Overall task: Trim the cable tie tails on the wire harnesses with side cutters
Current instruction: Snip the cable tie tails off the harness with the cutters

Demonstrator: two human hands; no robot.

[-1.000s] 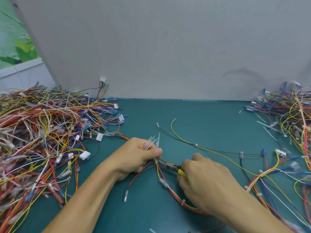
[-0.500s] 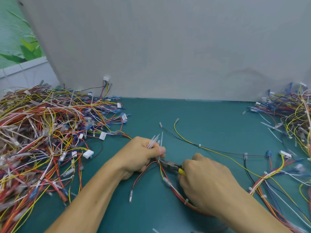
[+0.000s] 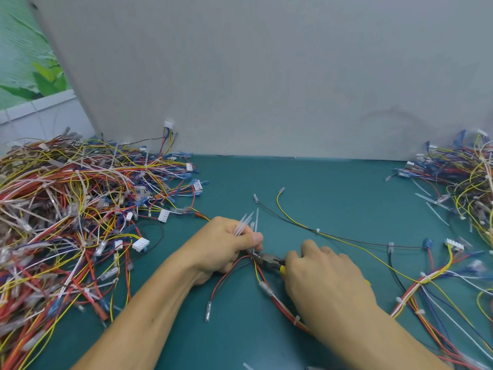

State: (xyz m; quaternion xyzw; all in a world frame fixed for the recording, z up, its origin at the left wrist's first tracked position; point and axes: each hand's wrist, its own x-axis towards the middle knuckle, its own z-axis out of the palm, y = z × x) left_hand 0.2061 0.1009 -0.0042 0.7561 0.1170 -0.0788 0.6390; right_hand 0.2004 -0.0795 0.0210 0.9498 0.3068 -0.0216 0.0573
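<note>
Cable tie tail point(image 3: 256, 222) stands above our left hand point(image 3: 226, 247) grip, which pinches it; right hand point(image 3: 324, 276) clasps the side cutters point(image 3: 268, 259), jaws at its base; next, squeeze flush.

Even, soft light with wide-angle bending

The matte teal tabletop point(image 3: 333, 188) is evenly lit without glare, and faint shadows lie under the forearms. The plain grey back panel point(image 3: 266, 76) leans and curves toward the edges; the tangled multicoloured wire heap point(image 3: 66, 209) smears into blur at far left.
</note>
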